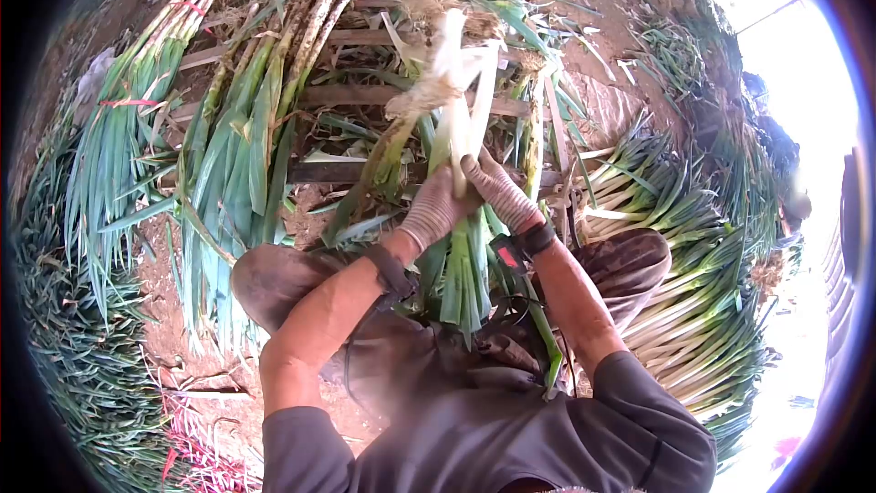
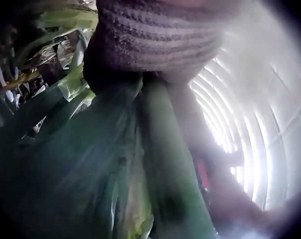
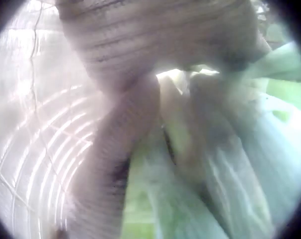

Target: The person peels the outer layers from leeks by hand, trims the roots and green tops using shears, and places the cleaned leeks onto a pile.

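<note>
In the head view a few leeks [image 1: 460,128] are held upright before the lap, white stalks and roots at the far end. Their green leaves [image 1: 465,278] hang toward the body. My left hand [image 1: 438,205], in a striped knit glove, grips them from the left where white turns to green. From the other side my gloved right hand [image 1: 505,194] holds the same leeks, its thumb across the stalks. The left wrist view has the glove [image 2: 155,42] above broad dark leaves [image 2: 175,169]. Pale leaves [image 3: 235,164] run out from under the glove [image 3: 160,40] in the right wrist view.
Tied leeks [image 1: 137,100] lie at the far left, with more leeks [image 1: 237,137] nearer. A wooden slatted rack [image 1: 342,96] stands ahead under loose leaves. At the right is a long row of leeks [image 1: 684,310]. Pink ties [image 1: 205,443] lie at the lower left.
</note>
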A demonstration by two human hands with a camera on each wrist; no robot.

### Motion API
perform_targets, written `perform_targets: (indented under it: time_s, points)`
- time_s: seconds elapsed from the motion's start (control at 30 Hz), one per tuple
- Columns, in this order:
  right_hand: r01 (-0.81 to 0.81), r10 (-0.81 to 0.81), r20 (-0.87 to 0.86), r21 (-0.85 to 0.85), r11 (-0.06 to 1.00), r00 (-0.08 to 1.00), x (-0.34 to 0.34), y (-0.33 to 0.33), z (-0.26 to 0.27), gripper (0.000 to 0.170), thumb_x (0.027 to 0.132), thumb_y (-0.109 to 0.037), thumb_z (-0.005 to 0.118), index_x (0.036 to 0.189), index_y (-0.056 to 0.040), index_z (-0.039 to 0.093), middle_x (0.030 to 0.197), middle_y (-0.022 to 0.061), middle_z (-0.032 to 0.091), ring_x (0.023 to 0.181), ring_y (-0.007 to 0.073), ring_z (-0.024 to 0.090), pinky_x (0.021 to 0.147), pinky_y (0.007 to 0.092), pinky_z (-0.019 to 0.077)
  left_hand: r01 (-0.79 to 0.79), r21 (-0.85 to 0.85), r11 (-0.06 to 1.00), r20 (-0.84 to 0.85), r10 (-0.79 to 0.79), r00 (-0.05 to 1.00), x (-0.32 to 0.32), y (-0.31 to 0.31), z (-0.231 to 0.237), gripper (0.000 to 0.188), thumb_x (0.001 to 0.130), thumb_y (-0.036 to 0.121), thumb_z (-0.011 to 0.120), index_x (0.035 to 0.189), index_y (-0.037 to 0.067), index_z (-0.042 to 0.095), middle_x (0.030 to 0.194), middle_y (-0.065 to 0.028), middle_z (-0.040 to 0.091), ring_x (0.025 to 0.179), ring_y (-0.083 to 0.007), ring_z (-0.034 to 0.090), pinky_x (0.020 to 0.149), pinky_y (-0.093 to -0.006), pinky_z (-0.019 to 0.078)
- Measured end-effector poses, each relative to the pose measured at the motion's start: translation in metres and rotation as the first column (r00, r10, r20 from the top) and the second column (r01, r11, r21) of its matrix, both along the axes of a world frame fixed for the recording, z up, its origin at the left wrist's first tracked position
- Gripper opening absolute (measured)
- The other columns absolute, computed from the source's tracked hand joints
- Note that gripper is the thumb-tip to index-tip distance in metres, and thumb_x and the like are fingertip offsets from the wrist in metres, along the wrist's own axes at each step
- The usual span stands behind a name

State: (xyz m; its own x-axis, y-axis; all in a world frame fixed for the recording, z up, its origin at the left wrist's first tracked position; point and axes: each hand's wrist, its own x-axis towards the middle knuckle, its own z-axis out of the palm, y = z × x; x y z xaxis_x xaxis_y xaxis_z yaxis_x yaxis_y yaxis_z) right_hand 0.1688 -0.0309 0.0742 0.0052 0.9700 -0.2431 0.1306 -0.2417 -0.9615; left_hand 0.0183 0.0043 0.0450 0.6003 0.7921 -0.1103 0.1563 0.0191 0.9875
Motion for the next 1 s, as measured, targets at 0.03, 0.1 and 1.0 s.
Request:
perform_targets:
  time_s: [0.03,0.1,1.0]
  points:
    - [0.0,0.0,-0.014,0.055,0.998,1.0,-0.002,0.001,-0.009,0.082,0.094,-0.049,0.066,0.149,0.0011,0.03,0.132,0.0148,0.055,0.121,0.0195,0.052,0.104,0.0316,0.0427,0.039,0.214,0.976,-0.069,-0.025,0.997,0.0,-0.005,0.001,0.061,0.075,0.018,0.084,0.123,-0.003,0.052,0.108,-0.0177,0.066,0.101,-0.0272,0.065,0.093,-0.0366,0.0524]
    - [0.021,-0.021,-0.033,0.006,1.0,0.999,0.005,-0.005,-0.021,0.077,0.091,-0.045,0.072,0.144,0.0006,0.039,0.123,0.011,0.061,0.112,0.017,0.056,0.099,0.0303,0.0458,0.097,0.224,0.97,-0.069,-0.084,0.994,0.0,-0.009,0.003,0.065,0.073,0.025,0.086,0.122,-0.005,0.054,0.108,-0.019,0.065,0.101,-0.0283,0.065,0.093,-0.038,0.0519]
    - [0.155,-0.092,0.505,-0.084,0.984,0.858,-0.027,-0.053,0.044,0.074,0.072,-0.029,0.076,0.127,0.0033,0.039,0.098,0.0253,0.068,0.091,0.0396,0.069,0.081,0.0443,0.0554,-0.387,0.577,0.719,-0.026,0.489,0.872,-0.044,0.141,0.102,0.016,0.09,0.014,0.065,0.103,0.009,0.073,0.097,-0.0106,0.074,0.079,-0.0233,0.068,0.072,-0.0342,0.0562]
